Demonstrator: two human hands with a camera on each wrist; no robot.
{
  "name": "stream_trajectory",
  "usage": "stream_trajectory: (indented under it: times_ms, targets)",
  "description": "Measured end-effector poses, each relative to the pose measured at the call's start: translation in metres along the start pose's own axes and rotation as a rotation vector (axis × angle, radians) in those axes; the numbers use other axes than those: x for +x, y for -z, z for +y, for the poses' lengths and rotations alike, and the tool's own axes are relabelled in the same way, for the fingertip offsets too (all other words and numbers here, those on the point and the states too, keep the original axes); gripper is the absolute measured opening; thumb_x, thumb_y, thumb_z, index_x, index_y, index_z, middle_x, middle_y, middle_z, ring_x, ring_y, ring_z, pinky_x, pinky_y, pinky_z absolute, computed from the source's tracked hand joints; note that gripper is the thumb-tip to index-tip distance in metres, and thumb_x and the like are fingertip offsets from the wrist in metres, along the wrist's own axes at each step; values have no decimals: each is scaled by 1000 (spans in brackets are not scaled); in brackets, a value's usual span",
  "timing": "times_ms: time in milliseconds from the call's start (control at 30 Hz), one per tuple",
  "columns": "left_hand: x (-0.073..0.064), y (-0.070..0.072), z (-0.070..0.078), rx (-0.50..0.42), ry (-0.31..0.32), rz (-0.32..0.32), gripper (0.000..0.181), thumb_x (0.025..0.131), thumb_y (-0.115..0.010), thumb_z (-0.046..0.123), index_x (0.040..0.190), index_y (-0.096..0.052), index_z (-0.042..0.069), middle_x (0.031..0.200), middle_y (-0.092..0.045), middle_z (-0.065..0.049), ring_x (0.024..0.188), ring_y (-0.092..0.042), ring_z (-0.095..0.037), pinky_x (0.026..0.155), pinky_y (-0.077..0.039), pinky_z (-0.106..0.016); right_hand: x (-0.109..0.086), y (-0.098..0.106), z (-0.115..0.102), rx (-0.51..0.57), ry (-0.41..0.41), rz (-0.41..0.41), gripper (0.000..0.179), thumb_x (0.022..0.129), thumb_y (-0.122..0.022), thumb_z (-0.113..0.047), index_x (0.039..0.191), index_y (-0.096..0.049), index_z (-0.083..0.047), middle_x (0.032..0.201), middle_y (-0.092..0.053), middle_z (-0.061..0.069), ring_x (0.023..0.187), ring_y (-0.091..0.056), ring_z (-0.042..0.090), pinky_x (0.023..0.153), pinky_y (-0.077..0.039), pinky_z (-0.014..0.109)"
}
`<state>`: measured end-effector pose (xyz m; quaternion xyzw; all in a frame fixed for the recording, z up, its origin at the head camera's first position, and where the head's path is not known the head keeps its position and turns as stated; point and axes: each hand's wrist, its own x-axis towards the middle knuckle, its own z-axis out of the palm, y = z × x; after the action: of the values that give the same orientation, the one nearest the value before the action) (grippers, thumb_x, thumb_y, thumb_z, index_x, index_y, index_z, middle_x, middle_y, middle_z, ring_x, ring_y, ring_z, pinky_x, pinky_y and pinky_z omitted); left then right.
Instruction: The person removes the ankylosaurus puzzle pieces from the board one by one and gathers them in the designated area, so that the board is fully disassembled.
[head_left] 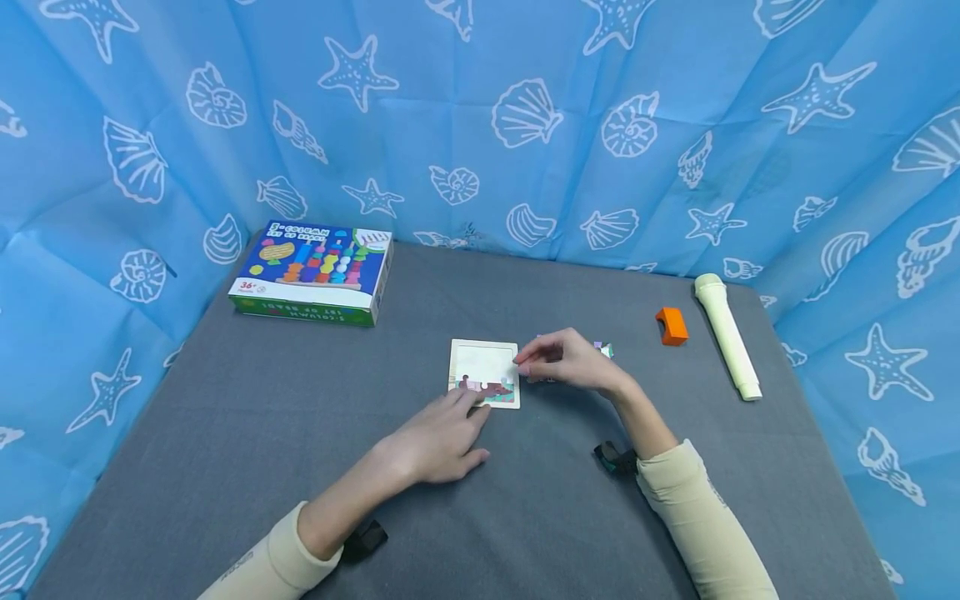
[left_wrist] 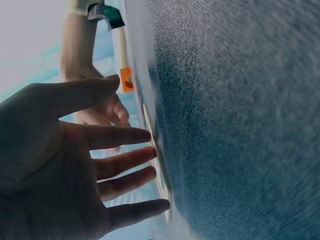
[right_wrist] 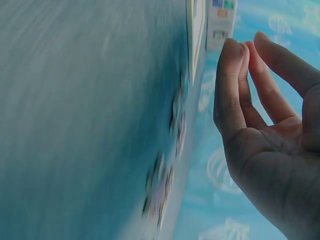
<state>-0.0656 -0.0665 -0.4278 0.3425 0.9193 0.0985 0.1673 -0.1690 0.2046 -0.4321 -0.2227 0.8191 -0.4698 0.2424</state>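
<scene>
A small square puzzle board (head_left: 486, 353) with a pale frame lies mid-table; fitted picture pieces (head_left: 497, 391) fill its lower part. My left hand (head_left: 442, 442) rests its spread, straight fingertips at the board's near left edge. In the left wrist view those fingertips (left_wrist: 146, 136) are right at the board's rim. Above the board's right edge hovers my right hand (head_left: 570, 360), fingers bent loosely toward the thumb. Nothing shows between its fingertips in the right wrist view. Loose puzzle pieces (right_wrist: 159, 195) lie below it, partly hidden by that hand in the head view.
A bead-toy box (head_left: 311, 271) stands at the back left. On the right lie an orange arch block (head_left: 672, 327) and a pale yellow microphone-shaped stick (head_left: 727, 337). A blue shell-patterned curtain (head_left: 450, 125) borders the grey table (head_left: 225, 417).
</scene>
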Motion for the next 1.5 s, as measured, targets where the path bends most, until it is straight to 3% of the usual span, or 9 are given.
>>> stream_trajectory:
  times_ms: [100,300,533,633,900,1067,1300,1500]
  targets:
    - [-1,-1,2,15,-14,7,68,109,-64,45,159,-51,0,166,-46,-19,156,-43,-34,129,-42,-48,15,-11,-5,12,16,-46,23,104,-70,-4,124,-76,7,116,-78,25,92,-76,13,85,-68,37]
    - [-4,-2,8,29,-38,4,73,108,-66,44,161,-47,-3,174,-35,-21,160,-39,-36,132,-39,-47,39,-27,-13,-56,41,-117,20,105,-69,-5,121,-78,3,110,-80,17,88,-68,8,81,-57,21]
    - [-7,-3,15,30,14,-91,77,109,-64,47,164,-43,-1,180,-25,-21,166,-29,-34,135,-34,-50,58,-43,-20,-75,67,-174,17,105,-69,-4,115,-78,6,93,-81,19,74,-71,14,70,-60,26]
    - [-6,-8,14,14,20,-95,77,109,-62,50,164,-43,0,180,-23,-21,166,-27,-36,134,-34,-53,61,-49,-24,-118,42,-164,14,103,-72,-5,110,-80,4,87,-80,15,69,-70,13,66,-60,26]
    - [-9,-3,19,44,37,-103,76,108,-65,49,165,-44,3,180,-26,-19,165,-30,-33,133,-37,-53,62,-56,-28,-182,12,-135,8,99,-79,-8,102,-78,-1,86,-77,8,67,-64,9,64,-56,22]
    - [-9,-2,19,51,39,-111,76,108,-64,50,165,-44,5,181,-25,-17,166,-29,-32,133,-37,-51,59,-56,-30,-135,35,-119,7,99,-78,-6,102,-77,-1,91,-80,12,76,-70,11,70,-58,21]
    - [-6,-6,15,39,25,-94,74,109,-61,51,165,-45,5,180,-27,-16,164,-32,-31,130,-40,-51,47,-49,-28,-37,78,-76,6,100,-75,-3,104,-76,1,96,-80,17,86,-78,25,77,-63,25]
    - [-8,0,18,40,40,-112,73,109,-62,50,165,-45,5,180,-28,-16,165,-32,-31,133,-38,-50,26,-34,-24,-25,47,-19,9,99,-77,-6,107,-76,0,98,-78,15,85,-72,19,78,-60,24]
